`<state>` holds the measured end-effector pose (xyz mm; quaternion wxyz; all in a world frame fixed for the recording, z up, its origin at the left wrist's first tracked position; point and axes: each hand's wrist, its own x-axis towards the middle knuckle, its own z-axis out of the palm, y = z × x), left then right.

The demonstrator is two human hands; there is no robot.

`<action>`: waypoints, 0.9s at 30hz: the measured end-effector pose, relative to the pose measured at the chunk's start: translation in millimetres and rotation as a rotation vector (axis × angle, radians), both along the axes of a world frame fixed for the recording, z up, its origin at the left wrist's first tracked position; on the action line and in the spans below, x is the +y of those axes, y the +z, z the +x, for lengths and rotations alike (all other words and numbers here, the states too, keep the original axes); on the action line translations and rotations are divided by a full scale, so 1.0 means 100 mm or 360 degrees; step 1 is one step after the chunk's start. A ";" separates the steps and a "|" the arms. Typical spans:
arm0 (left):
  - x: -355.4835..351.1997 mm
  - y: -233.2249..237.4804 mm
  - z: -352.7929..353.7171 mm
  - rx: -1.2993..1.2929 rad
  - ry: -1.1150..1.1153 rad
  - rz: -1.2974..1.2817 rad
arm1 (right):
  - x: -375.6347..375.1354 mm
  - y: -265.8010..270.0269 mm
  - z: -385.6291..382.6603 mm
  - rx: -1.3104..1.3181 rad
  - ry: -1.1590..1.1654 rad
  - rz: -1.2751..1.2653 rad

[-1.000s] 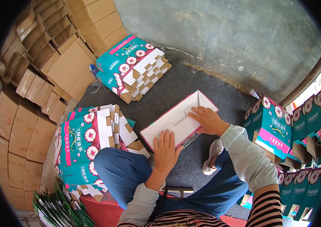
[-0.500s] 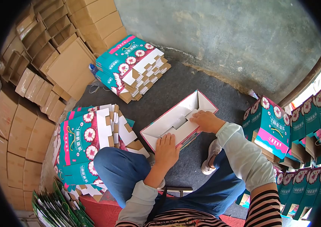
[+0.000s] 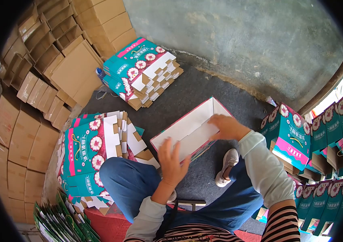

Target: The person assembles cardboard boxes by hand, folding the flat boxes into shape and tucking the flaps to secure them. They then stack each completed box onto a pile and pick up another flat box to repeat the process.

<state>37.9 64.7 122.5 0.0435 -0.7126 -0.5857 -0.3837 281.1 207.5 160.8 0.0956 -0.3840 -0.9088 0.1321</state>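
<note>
An open-topped carton [image 3: 185, 131] with white inner walls sits in front of me, its long side running from lower left to upper right. Inside, the bottom lies flat with a thin seam along it. My left hand [image 3: 173, 163] is open at the carton's lower left end, fingers spread over the near wall. Over the right end hangs my right hand [image 3: 228, 127], also open, its fingers reaching across the near rim and its thumb apart from them. Part of the near wall is hidden behind both hands.
Flat printed teal cartons lie in a stack [image 3: 84, 153] at my left and another stack [image 3: 139, 72] ahead. Folded teal boxes [image 3: 292, 133] stand on the right. Brown cardboard boxes [image 3: 22, 141] are piled along the left, and a grey wall [image 3: 236, 44] rises at the back.
Both hands have lifted off the carton's inside, and the left fingers have spread. The bottom flaps, formerly showing gaps, now lie flat. My right foot has shifted slightly.
</note>
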 end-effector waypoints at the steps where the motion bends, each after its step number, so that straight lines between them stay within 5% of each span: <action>1: -0.01 0.01 -0.07 -0.0090 0.0060 0.0080 | 0.02 0.09 0.03 0.0041 -0.0098 -0.0113; 4: 0.10 -0.21 -0.37 -0.0878 0.0479 -0.0155 | 0.25 0.09 0.21 0.0130 -0.0513 -0.0036; 8: 0.34 -0.61 -0.88 -0.1940 0.0499 -0.0998 | 0.57 -0.41 0.36 0.0233 -0.0985 -0.0146; 13: 0.37 -0.46 -0.82 -0.2638 0.0452 -0.1893 | 0.77 -0.58 0.36 0.0616 -0.0972 -0.0872; 19: 0.34 -0.29 -0.85 -0.2701 0.0515 -0.1838 | 0.77 -0.60 0.37 0.0645 -0.1220 -0.1148; 23: 0.23 -0.28 -0.90 -0.2760 0.0249 -0.1794 | 0.53 -0.25 0.35 0.0588 -0.1277 -0.1241; 27: 0.12 -0.20 -0.89 -0.2488 -0.0253 -0.1446 | 0.53 -0.10 0.61 0.1005 -0.1196 -0.1386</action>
